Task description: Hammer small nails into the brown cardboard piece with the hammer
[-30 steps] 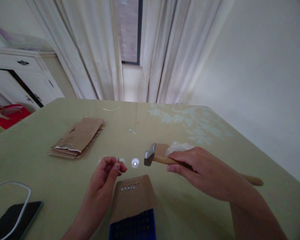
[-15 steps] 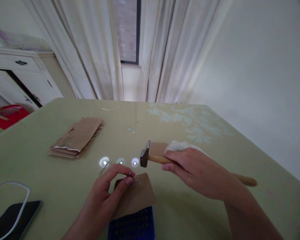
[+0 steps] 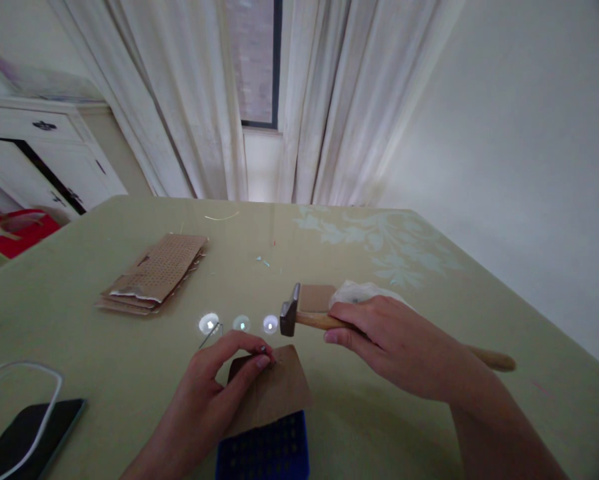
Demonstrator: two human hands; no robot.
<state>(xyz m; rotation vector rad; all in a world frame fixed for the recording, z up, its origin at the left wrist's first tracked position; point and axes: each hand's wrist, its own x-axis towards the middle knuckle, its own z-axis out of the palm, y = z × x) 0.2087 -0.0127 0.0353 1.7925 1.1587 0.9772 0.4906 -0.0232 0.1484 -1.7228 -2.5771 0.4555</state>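
Blue perforated block (image 3: 264, 453), at the near edge. Brown cardboard piece (image 3: 276, 400), lying over its far part. Left hand (image 3: 222, 377), at the cardboard's far left, thumb and forefinger pinching a small metal piece (image 3: 264, 349) above it. Right hand (image 3: 382, 341), fingers wrapped round the wooden handle of a hammer (image 3: 312, 320), head raised, apart from the metal piece. Stack of perforated cardboard (image 3: 156, 273), farther left on the bench (image 3: 379, 433). Pale curtains (image 3: 179, 100), beyond.

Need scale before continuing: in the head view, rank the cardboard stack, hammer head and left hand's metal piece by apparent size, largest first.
1. Cardboard stack
2. Hammer head
3. Metal piece in the left hand, judging its visible part
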